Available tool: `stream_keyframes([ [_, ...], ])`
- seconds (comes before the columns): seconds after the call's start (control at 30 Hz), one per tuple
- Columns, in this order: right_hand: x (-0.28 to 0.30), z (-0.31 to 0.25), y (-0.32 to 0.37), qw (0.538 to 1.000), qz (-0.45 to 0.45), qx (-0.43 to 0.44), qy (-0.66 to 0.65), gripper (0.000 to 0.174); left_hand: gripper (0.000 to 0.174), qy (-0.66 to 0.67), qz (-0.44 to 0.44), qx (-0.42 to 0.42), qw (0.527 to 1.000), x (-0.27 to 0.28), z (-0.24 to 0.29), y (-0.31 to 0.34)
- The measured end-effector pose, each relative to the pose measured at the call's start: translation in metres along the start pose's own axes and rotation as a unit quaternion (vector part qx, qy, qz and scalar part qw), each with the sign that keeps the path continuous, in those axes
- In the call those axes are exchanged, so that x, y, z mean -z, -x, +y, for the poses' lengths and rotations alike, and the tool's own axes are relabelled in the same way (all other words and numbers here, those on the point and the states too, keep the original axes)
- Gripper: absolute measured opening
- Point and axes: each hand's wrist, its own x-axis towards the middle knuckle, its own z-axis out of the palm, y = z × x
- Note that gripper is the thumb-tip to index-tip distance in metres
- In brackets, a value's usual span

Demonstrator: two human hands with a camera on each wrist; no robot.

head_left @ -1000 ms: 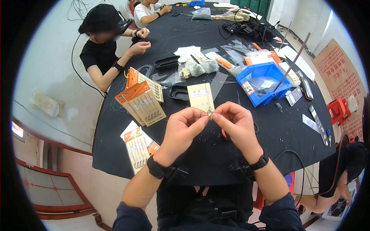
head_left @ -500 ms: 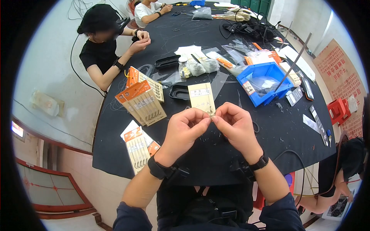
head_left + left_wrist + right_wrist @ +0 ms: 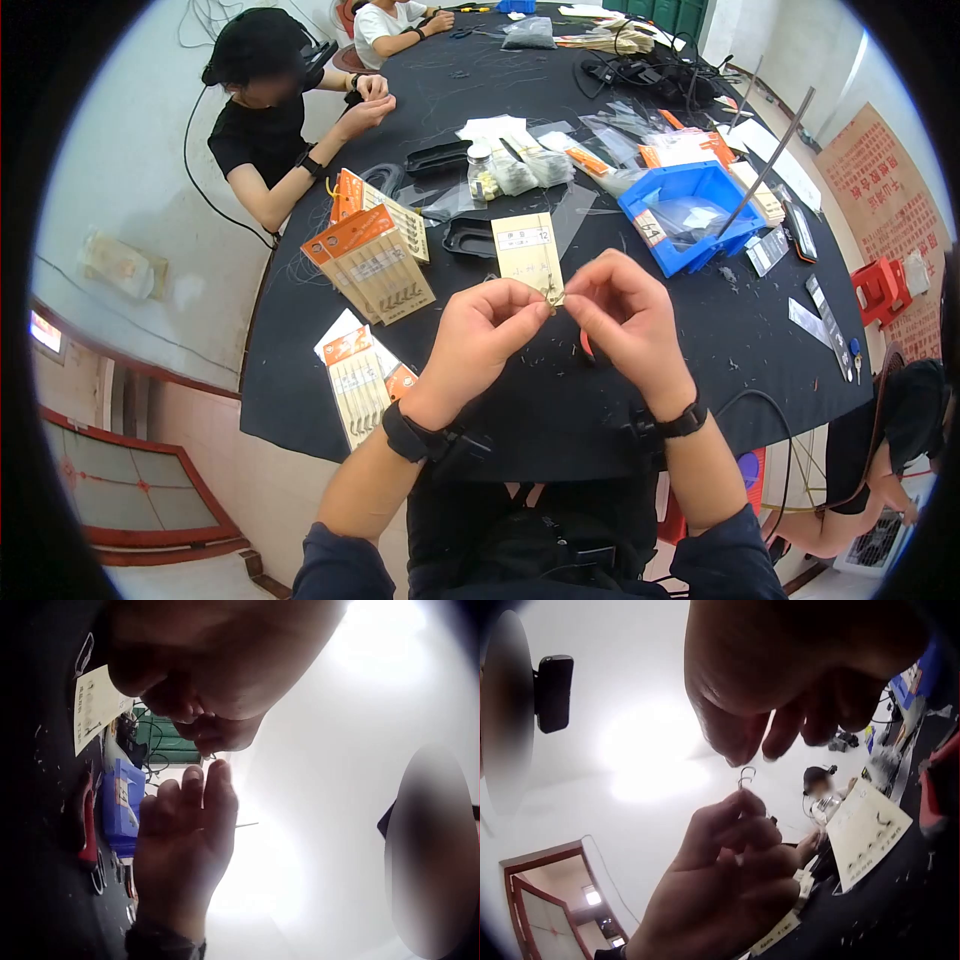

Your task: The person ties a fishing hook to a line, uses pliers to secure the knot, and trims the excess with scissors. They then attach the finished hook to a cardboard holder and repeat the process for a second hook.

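My left hand (image 3: 488, 325) pinches small metal fish hooks between thumb and forefinger; two curved hooks (image 3: 746, 777) poke up from its fingertips in the right wrist view. My right hand (image 3: 638, 315) is bent close beside them, thumb and forefinger tips almost at the hooks. Whether those tips pinch a thin line or a hook, I cannot tell. Just beyond both hands a cream card (image 3: 520, 235) with a printed label lies on the black cloth, and the right wrist view shows a dark hook on it. A red-handled tool (image 3: 88, 832) lies under the hands, mostly covered in the head view.
Orange-topped hook cards (image 3: 375, 270) stand at the left, with more hook cards (image 3: 358, 385) flat below them. Behind are a black tray (image 3: 468, 238), a jar (image 3: 481, 175) and plastic bags. A blue bin (image 3: 660, 195) sits right. Another person (image 3: 265, 130) works across the left side.
My right hand has drawn slightly up and to the right, parting from the left fingertips. The left hand has stayed nearly in place with the hooks.
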Motion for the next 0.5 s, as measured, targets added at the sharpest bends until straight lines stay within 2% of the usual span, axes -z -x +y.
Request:
stream_keyframes([
  [0.17, 0.007, -0.006, -0.005, 0.999, -0.049, 0.009, 0.015, 0.019, 0.017, 0.073, -0.046, 0.072, 0.994, 0.002, 0.001, -0.001],
  [0.37, 0.009, 0.000, -0.005, 0.993, -0.113, -0.031, -0.006, 0.019, 0.017, 0.090, -0.095, 0.101, 0.986, 0.005, 0.000, -0.001],
  [0.5, 0.005, 0.008, -0.002, 0.991, -0.097, -0.046, -0.083, 0.014, 0.017, 0.108, -0.104, 0.106, 0.983, 0.006, 0.000, -0.001],
])
